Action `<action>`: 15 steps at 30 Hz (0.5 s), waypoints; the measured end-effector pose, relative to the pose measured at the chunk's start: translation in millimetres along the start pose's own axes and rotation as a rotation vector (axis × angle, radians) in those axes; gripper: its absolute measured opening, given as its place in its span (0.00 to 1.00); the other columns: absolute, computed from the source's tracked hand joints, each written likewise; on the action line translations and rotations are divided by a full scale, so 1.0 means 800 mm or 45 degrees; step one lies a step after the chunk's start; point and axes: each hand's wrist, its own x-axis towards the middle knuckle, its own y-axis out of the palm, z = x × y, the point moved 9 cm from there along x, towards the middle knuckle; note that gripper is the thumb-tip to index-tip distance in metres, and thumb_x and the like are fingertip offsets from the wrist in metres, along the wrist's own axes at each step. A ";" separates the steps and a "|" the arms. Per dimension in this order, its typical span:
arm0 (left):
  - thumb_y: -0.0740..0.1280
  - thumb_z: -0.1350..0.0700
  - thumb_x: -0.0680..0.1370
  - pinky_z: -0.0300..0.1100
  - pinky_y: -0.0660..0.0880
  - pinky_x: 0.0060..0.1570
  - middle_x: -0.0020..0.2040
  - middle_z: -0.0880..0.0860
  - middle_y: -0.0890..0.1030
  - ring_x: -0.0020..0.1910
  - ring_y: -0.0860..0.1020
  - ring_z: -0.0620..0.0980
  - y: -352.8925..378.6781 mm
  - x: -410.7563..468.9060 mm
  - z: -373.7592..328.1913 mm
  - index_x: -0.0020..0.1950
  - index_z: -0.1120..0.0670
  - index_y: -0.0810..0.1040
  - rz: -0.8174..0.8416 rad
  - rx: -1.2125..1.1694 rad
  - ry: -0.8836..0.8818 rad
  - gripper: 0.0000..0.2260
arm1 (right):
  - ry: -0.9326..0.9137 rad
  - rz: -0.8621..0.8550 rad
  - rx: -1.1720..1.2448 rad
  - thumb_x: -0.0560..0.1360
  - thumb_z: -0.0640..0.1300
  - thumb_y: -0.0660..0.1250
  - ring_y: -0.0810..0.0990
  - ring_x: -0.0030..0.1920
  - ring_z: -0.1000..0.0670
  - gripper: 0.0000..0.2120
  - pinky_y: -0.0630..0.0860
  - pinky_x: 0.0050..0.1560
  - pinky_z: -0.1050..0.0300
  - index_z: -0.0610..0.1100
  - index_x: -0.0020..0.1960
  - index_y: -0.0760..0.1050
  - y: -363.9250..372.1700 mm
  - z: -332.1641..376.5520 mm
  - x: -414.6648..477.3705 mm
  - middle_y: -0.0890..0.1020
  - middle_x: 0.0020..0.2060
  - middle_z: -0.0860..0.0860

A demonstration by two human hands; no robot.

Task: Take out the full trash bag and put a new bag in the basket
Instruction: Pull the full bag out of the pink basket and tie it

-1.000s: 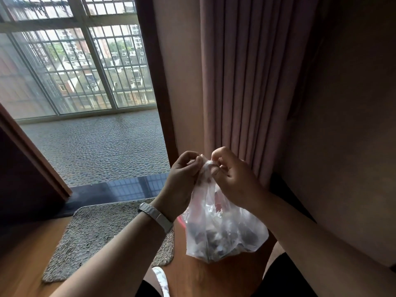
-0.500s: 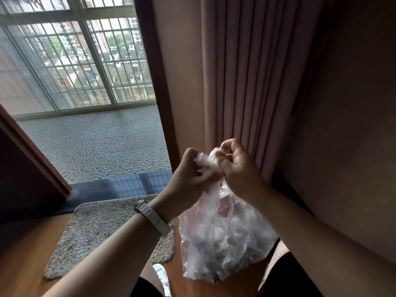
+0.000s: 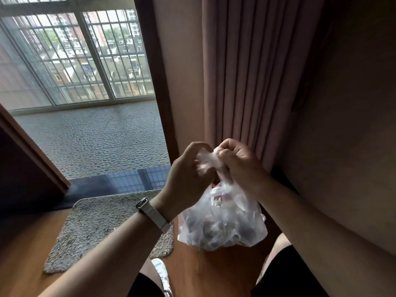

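A clear plastic trash bag (image 3: 222, 226), bulging with crumpled waste, hangs in the air in front of me above the wooden floor. My left hand (image 3: 186, 179), with a watch on its wrist, pinches one gathered end of the bag's neck. My right hand (image 3: 240, 163) grips the other end close beside it, fingers curled. The twisted white plastic shows between the two hands. No basket is in view.
A grey mat (image 3: 102, 224) lies on the floor to the left, before a dark threshold (image 3: 120, 181) and a pebbled balcony (image 3: 96, 136). A pink curtain (image 3: 246, 71) hangs behind my hands. A brown wall (image 3: 342, 125) fills the right. My knees and a white shoe (image 3: 162, 275) are below.
Both hands kept working the bag's neck and stayed close together. The bag's body swung and its neck looks more tightly gathered than a second ago.
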 end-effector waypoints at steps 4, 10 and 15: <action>0.71 0.62 0.69 0.38 0.67 0.30 0.34 0.54 0.75 0.30 0.70 0.44 -0.008 0.002 -0.008 0.44 0.53 0.74 -0.042 0.027 0.037 0.09 | 0.128 0.088 0.254 0.68 0.40 0.65 0.70 0.21 0.52 0.01 0.66 0.23 0.62 0.44 0.38 0.74 0.001 -0.005 0.002 0.74 0.24 0.48; 0.73 0.59 0.69 0.36 0.66 0.28 0.32 0.56 0.75 0.30 0.69 0.42 -0.015 -0.002 -0.005 0.42 0.59 0.76 -0.022 0.074 0.063 0.07 | 0.053 -0.076 0.191 0.73 0.34 0.64 0.67 0.27 0.49 0.08 0.66 0.26 0.59 0.47 0.42 0.72 -0.007 0.000 -0.005 0.69 0.31 0.41; 0.73 0.53 0.70 0.46 0.67 0.27 0.32 0.59 0.74 0.29 0.69 0.54 -0.017 -0.004 0.005 0.40 0.56 0.73 -0.022 -0.003 0.022 0.11 | -0.116 -0.019 -0.070 0.74 0.39 0.67 0.69 0.25 0.51 0.05 0.65 0.25 0.60 0.48 0.41 0.74 0.002 0.014 -0.011 0.74 0.26 0.47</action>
